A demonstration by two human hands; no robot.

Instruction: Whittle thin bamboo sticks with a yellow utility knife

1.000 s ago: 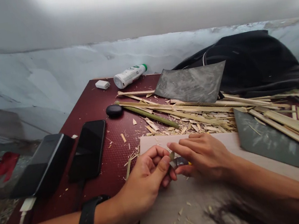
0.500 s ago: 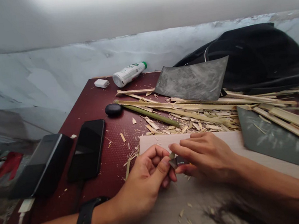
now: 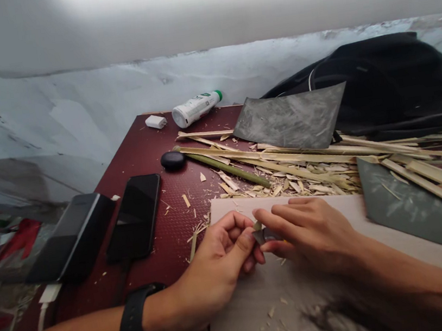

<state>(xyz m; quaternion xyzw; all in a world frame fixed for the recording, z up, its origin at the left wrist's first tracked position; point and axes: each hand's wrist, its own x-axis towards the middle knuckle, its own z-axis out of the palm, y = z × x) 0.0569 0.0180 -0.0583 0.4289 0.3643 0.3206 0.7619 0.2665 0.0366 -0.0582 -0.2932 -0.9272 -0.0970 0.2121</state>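
Over a pale board (image 3: pixel 240 300), my left hand (image 3: pixel 221 253) is closed in a pinch, thumb against the curled fingers. At its fingertips is a small greenish piece of bamboo (image 3: pixel 257 226), mostly hidden. My right hand (image 3: pixel 308 230) meets it from the right, thumb and index finger closed on a small grey flat piece (image 3: pixel 260 235). That piece touches the bamboo and the left thumb; whether it is a blade or folded sandpaper I cannot tell. A dark strap (image 3: pixel 132 323) circles my left wrist.
Bamboo strips (image 3: pixel 306 161) and shavings lie behind the board. Two grey sheets (image 3: pixel 292 120), (image 3: pixel 412 210) rest among them. On the dark red table (image 3: pixel 119 147) are a phone (image 3: pixel 135 216), a power bank (image 3: pixel 70 236), a black oval case (image 3: pixel 173 160), a charger (image 3: pixel 156 121) and a bottle (image 3: pixel 196 108). A black bag (image 3: pixel 390 81) stands behind.
The whole view has shifted slightly, so things appear a little farther right. Both hands keep their grip, with the grey piece turned slightly between them.
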